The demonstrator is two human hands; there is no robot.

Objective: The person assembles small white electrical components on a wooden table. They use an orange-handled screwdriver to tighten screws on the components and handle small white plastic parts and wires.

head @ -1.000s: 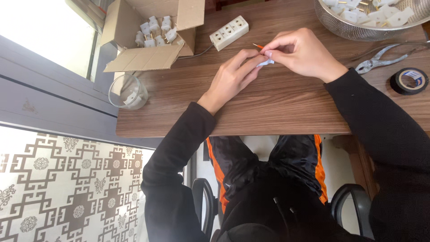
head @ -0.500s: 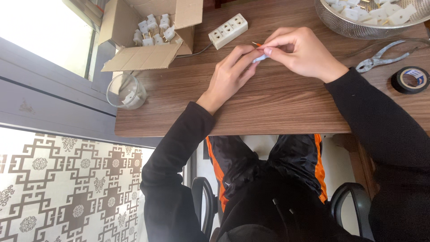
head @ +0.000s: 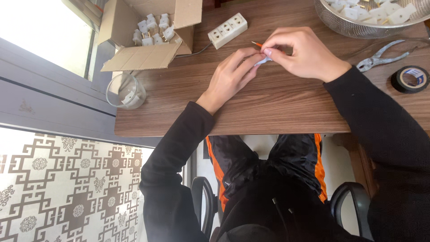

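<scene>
Both hands meet over the wooden table (head: pixel 277 107) around a small white plastic part (head: pixel 263 61). My left hand (head: pixel 230 76) pinches the part from the left with its fingertips. My right hand (head: pixel 302 51) closes over it from the right and also grips a thin orange-tipped tool (head: pixel 256 44) that pokes out toward the left. Most of the white part is hidden by the fingers.
An open cardboard box (head: pixel 148 38) of several white plugs stands at the back left, a white power strip (head: pixel 228 29) beside it. A glass cup (head: pixel 126 91) sits at the left edge. A metal mesh basket (head: pixel 354 22) of white parts, pliers (head: pixel 383 56) and black tape (head: pixel 410 79) lie right.
Both hands have stayed together on the small part, with only slight finger shifts. The view has drifted a little.
</scene>
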